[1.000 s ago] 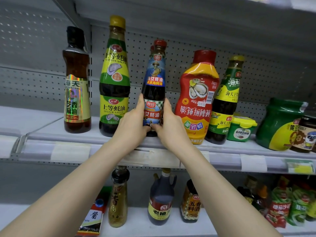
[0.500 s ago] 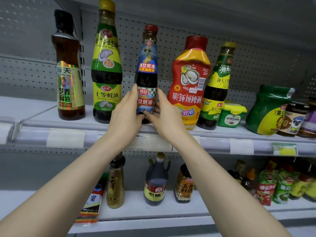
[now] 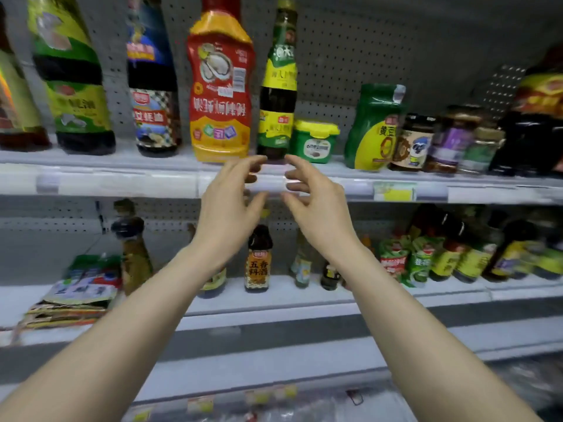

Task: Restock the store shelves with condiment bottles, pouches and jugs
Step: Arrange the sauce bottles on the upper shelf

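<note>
The blue-labelled oyster sauce bottle (image 3: 152, 95) stands upright on the upper shelf (image 3: 122, 178), between a tall green-labelled bottle (image 3: 73, 80) and a red squeeze bottle (image 3: 220, 86). Both hands hang free in front of the shelf edge, below a dark bottle with a yellow-green label (image 3: 277, 86). My left hand (image 3: 228, 208) is open with fingers spread and curled. My right hand (image 3: 316, 205) is open too, facing the left with a small gap between them. Neither hand touches any bottle.
A green tub (image 3: 315, 141), a green pouch (image 3: 373, 129) and several jars (image 3: 414, 144) fill the upper shelf's right side. The lower shelf (image 3: 304, 296) holds a small spice bottle (image 3: 258, 260), flat packets (image 3: 79, 287) at left and green pouches (image 3: 420, 263) at right.
Both hands let go of the blue-labelled bottle, which stays on the shelf. They moved right and down, fingers spread. The view shifted right and down too.
</note>
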Action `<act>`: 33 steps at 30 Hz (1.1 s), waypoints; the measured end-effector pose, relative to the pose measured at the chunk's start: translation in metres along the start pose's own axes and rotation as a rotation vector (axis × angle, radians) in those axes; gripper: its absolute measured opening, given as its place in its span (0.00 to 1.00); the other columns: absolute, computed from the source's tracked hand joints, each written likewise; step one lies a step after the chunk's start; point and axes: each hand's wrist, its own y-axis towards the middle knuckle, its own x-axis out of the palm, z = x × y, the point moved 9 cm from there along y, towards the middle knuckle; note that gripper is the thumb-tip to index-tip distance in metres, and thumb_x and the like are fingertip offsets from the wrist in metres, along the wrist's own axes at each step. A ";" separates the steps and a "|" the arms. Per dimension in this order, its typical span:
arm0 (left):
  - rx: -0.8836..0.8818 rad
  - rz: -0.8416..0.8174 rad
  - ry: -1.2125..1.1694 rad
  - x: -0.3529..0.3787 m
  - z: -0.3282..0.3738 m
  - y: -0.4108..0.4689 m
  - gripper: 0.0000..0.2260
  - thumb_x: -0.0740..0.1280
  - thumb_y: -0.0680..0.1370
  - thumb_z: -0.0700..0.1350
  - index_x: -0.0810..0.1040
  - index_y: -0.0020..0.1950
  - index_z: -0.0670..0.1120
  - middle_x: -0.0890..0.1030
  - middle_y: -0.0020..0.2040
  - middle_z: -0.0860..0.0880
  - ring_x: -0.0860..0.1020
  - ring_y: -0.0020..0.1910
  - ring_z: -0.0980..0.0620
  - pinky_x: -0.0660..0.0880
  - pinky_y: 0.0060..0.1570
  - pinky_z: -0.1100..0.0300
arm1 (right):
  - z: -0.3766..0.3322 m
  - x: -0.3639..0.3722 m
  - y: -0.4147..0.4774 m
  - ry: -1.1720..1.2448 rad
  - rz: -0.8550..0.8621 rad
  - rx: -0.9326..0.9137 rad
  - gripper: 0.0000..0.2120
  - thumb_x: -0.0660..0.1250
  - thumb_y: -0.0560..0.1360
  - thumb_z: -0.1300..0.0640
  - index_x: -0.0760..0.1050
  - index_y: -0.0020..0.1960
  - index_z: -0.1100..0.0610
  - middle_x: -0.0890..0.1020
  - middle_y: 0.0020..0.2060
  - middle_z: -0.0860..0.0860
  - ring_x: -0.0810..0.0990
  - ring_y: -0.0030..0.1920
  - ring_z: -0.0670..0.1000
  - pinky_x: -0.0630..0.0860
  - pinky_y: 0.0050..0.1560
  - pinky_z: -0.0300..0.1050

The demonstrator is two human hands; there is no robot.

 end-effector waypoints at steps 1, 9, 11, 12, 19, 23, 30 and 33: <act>-0.011 -0.028 -0.027 0.028 0.016 -0.009 0.23 0.70 0.76 0.37 0.72 0.70 0.49 0.77 0.63 0.50 0.78 0.58 0.53 0.78 0.57 0.50 | 0.022 -0.025 -0.014 -0.026 0.004 0.026 0.26 0.68 0.79 0.62 0.69 0.75 0.51 0.82 0.61 0.50 0.81 0.59 0.48 0.78 0.62 0.52; 0.013 -0.233 -0.204 0.226 0.142 -0.070 0.23 0.71 0.75 0.39 0.74 0.69 0.51 0.77 0.61 0.51 0.79 0.55 0.54 0.77 0.58 0.52 | 0.164 -0.203 -0.127 -0.221 0.125 0.184 0.21 0.70 0.77 0.64 0.76 0.69 0.54 0.84 0.59 0.48 0.83 0.56 0.46 0.81 0.57 0.50; 0.008 -0.292 -0.273 0.273 0.171 -0.088 0.23 0.71 0.75 0.39 0.74 0.69 0.50 0.77 0.60 0.51 0.79 0.56 0.53 0.78 0.57 0.50 | 0.193 -0.240 -0.158 -0.256 0.143 0.240 0.19 0.69 0.78 0.64 0.77 0.68 0.55 0.84 0.59 0.47 0.83 0.56 0.46 0.81 0.55 0.50; 0.017 -0.311 -0.288 0.287 0.180 -0.092 0.23 0.71 0.75 0.39 0.74 0.69 0.50 0.77 0.60 0.52 0.79 0.56 0.53 0.78 0.56 0.49 | 0.203 -0.250 -0.167 -0.251 0.148 0.261 0.18 0.69 0.78 0.63 0.78 0.67 0.54 0.84 0.58 0.47 0.83 0.55 0.46 0.81 0.55 0.50; -0.008 -0.578 -0.419 0.428 0.246 -0.163 0.22 0.70 0.77 0.40 0.73 0.69 0.52 0.76 0.61 0.54 0.77 0.57 0.56 0.77 0.58 0.52 | 0.306 -0.337 -0.260 -0.302 0.186 0.514 0.16 0.68 0.79 0.64 0.79 0.66 0.56 0.84 0.58 0.48 0.82 0.56 0.46 0.80 0.58 0.44; -0.037 -0.733 -0.426 0.497 0.244 -0.205 0.22 0.71 0.76 0.40 0.74 0.69 0.51 0.76 0.60 0.54 0.77 0.55 0.58 0.77 0.57 0.57 | 0.370 -0.343 -0.310 -0.286 0.195 0.671 0.14 0.68 0.78 0.64 0.81 0.62 0.54 0.85 0.53 0.48 0.83 0.52 0.45 0.80 0.55 0.44; -0.153 -0.983 -0.430 0.609 0.208 -0.277 0.21 0.72 0.75 0.37 0.77 0.66 0.48 0.79 0.56 0.53 0.78 0.53 0.56 0.77 0.56 0.54 | 0.481 -0.331 -0.391 -0.290 0.185 0.930 0.15 0.70 0.76 0.66 0.83 0.60 0.56 0.86 0.51 0.48 0.84 0.49 0.46 0.80 0.53 0.50; -0.209 -1.085 -0.410 0.650 0.190 -0.310 0.21 0.72 0.75 0.36 0.77 0.66 0.48 0.80 0.58 0.51 0.79 0.54 0.55 0.77 0.57 0.52 | 0.522 -0.319 -0.422 -0.281 0.185 1.004 0.13 0.72 0.75 0.65 0.84 0.58 0.56 0.87 0.48 0.51 0.85 0.47 0.48 0.80 0.50 0.50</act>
